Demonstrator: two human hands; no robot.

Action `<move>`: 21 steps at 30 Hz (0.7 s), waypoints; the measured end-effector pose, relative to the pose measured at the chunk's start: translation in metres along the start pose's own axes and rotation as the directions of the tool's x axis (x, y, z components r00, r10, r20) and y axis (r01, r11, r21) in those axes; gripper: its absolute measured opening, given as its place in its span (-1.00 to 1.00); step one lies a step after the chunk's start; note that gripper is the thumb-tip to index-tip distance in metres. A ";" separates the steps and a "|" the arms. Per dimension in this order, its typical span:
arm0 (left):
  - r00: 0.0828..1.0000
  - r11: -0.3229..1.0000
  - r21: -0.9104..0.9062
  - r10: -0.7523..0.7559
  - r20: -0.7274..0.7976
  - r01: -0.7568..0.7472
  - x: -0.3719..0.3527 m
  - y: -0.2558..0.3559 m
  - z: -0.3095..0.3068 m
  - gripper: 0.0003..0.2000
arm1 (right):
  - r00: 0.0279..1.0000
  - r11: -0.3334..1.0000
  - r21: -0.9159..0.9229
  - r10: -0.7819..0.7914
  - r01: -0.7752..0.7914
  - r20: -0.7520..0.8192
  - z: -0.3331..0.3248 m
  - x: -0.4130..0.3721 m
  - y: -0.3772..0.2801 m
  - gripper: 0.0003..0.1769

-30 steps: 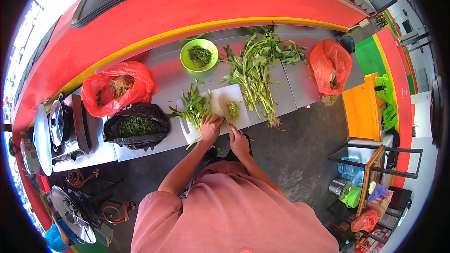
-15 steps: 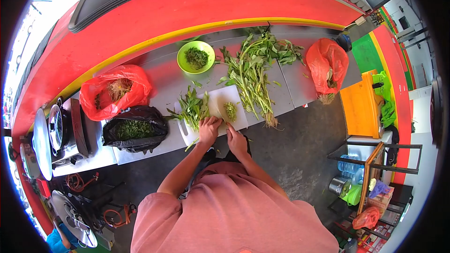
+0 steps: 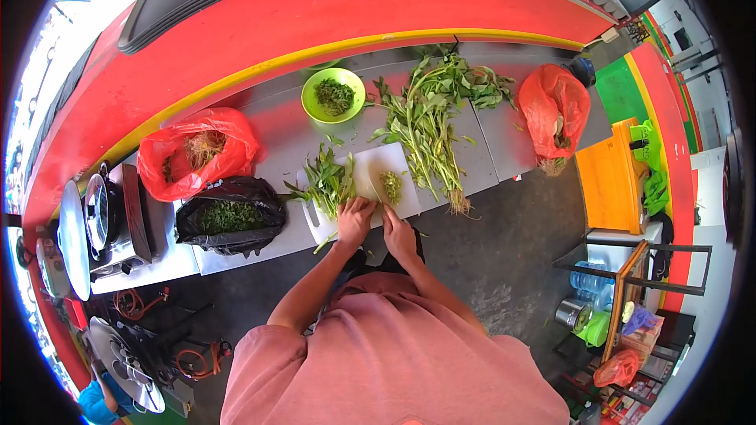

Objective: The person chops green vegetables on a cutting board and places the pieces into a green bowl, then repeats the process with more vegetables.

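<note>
A white cutting board (image 3: 405, 208) lies at the front edge of the steel table. My left hand (image 3: 356, 218) presses closed on a bunch of leafy greens (image 3: 329, 181) on the board, whose leaves fan out away from me. In my right hand (image 3: 398, 234) is the handle of a knife (image 3: 372, 186); its pale blade points away from me, just right of the bunch, and is hard to tell from the board. Chopped green stems (image 3: 390, 186) form a small pile to the right of the blade. My fingers partly hide the stems and the knife handle.
Behind the board stands a green bowl (image 3: 308, 104) of chopped leaves. Long uncut greens (image 3: 433, 126) lie right of it. A red bag (image 3: 150, 157), a black bag of greens (image 3: 189, 228) and a stove (image 3: 130, 212) are leftward; another red bag (image 3: 554, 102) is at right.
The whole view has shifted slightly to the right. Both hands stay at the board in nearly the same pose, with the bunch and chopped pile about where they were.
</note>
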State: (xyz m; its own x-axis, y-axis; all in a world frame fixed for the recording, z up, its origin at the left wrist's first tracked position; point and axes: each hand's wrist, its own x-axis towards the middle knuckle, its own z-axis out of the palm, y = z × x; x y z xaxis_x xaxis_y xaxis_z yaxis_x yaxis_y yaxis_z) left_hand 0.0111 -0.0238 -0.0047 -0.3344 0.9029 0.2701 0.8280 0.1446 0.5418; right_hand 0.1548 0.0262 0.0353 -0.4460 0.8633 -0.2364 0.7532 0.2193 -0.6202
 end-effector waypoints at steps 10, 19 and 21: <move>1.000 1.000 -0.011 0.000 0.027 0.000 0.003 -0.002 -0.001 -0.76 | 0.998 0.994 0.106 -0.026 0.032 -0.059 -0.002 -0.006 -0.001 -0.62; 1.000 1.000 -0.016 0.005 0.031 -0.005 0.002 -0.005 0.000 -0.77 | 0.998 0.999 0.040 -0.033 0.035 -0.053 0.004 0.012 -0.006 -0.61; 0.998 1.000 -0.009 -0.021 0.061 0.022 0.001 -0.006 -0.001 -0.77 | 0.999 0.996 0.080 -0.023 0.027 -0.046 0.002 0.003 -0.005 -0.60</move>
State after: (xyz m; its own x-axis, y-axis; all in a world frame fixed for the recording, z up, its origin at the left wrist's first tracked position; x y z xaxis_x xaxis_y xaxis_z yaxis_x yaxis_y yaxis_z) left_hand 0.0052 -0.0239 -0.0072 -0.3239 0.9227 0.2091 0.8163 0.1608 0.5548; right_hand 0.1490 0.0265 0.0359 -0.4402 0.8782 -0.1872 0.6999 0.2050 -0.6842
